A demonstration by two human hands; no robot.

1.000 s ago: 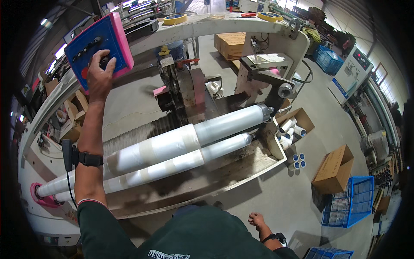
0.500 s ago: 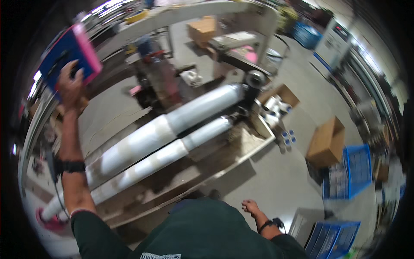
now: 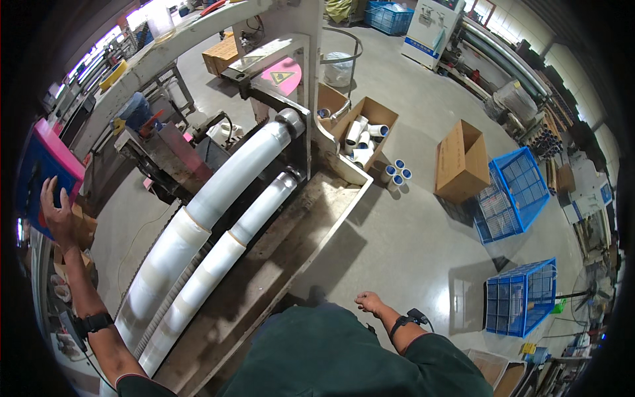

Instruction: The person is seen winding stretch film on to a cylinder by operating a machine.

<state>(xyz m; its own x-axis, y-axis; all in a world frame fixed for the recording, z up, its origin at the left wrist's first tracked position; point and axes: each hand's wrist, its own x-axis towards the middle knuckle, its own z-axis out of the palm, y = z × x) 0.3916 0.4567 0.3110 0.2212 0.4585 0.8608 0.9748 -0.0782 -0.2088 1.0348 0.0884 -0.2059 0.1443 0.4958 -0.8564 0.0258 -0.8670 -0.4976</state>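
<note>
At the far left, my left hand (image 3: 58,215) is raised to the blue front of a pink-sided box (image 3: 56,159). Its fingers are apart and partly extended, and whether the fingertips press on the front cannot be made out. My right hand (image 3: 368,302) hangs low beside my body over the floor, its fingers curled in with nothing seen in them. Between my arms, a thick roll wrapped in white film (image 3: 165,258) and a thinner white roll (image 3: 205,281) lie side by side on the machine (image 3: 291,258).
Beyond the machine's end stand an open carton of small white rolls (image 3: 390,126) and several loose rolls (image 3: 397,173). To the right are an empty-looking carton (image 3: 456,165), a blue crate (image 3: 519,192) and another blue crate (image 3: 522,298). A pink round guard (image 3: 283,74) sits at the machine's far end.
The view has swung to the right, so the box and my left hand now sit further left and lower. My left hand stays at the box; my right hand still hangs beside me.
</note>
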